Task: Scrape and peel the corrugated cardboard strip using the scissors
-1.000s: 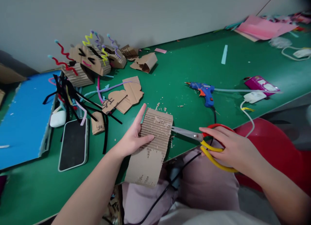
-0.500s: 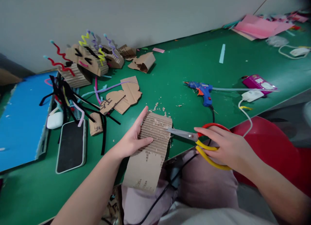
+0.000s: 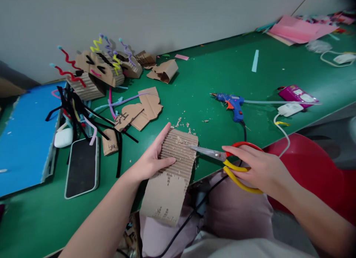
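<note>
My left hand (image 3: 155, 159) grips a strip of corrugated cardboard (image 3: 164, 195), thumb on top and the other fingers mostly hidden behind its left edge. Its upper part shows bare ridges with paper shreds; the lower part is mostly smooth, with torn spots. The strip overhangs the table's front edge above my lap. In my right hand (image 3: 253, 165) are scissors (image 3: 208, 152) with one red and one yellow handle. Their blades lie nearly together, the tip resting at the ridged area near the strip's right edge. Cardboard crumbs (image 3: 183, 124) are scattered just beyond the strip.
A blue glue gun (image 3: 230, 102) lies on the green table (image 3: 194, 83). To the left are a phone (image 3: 82, 169), a white case (image 3: 63, 137), black pipe cleaners (image 3: 72, 109) and cardboard pieces (image 3: 150, 105). Cardboard figures (image 3: 97, 72) stand behind. A red stool (image 3: 303, 169) is at right.
The scissors' tip has shifted very slightly left over the ridges, and the yellow handle sits marginally closer to the strip. My left hand keeps its hold on the cardboard.
</note>
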`<state>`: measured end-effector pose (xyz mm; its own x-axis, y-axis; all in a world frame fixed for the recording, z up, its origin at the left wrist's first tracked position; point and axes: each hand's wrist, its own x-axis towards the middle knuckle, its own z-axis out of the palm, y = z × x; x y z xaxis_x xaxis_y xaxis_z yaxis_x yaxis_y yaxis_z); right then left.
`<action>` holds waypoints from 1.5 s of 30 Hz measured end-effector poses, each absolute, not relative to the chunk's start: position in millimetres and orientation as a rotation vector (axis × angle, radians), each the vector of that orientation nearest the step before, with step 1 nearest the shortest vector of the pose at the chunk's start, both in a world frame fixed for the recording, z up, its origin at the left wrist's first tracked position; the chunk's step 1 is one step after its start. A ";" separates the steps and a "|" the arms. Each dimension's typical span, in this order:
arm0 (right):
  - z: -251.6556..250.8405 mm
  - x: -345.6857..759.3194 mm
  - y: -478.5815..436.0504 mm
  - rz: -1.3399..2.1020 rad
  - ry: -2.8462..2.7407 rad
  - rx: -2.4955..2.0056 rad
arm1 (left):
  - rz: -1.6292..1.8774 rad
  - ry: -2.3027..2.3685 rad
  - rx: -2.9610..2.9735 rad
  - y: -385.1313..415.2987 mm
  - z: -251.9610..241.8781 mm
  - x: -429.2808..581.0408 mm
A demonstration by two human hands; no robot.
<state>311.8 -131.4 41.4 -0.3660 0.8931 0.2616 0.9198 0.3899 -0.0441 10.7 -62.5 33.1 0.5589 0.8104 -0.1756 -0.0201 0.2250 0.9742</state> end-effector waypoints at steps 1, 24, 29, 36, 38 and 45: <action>42.2 312.9 -131.7 -0.123 -2.381 -1.618 | 0.676 0.810 1.219 -62.5 33.3 10.6; 43.0 310.3 -130.9 -0.218 -2.471 -1.593 | 0.653 0.812 1.197 -62.6 33.8 10.3; 47.3 310.2 -130.6 -0.044 -2.333 -1.688 | 0.666 0.818 1.199 -62.6 34.0 11.3; 44.8 319.3 -134.1 -0.022 -2.453 -1.783 | 0.684 0.836 1.227 -62.7 33.3 12.6; 42.6 319.1 -134.0 -0.064 -2.478 -1.752 | 0.681 0.841 1.253 -62.7 32.4 12.1; 43.8 308.3 -128.2 -0.062 -2.491 -1.637 | 0.629 0.834 1.288 -62.5 29.2 8.9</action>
<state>308.3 -128.2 43.8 -0.3882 0.9082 0.1561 0.9149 0.4002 -0.0534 8.9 -62.5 29.2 0.5689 0.8023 -0.1809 0.0470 0.1879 0.9811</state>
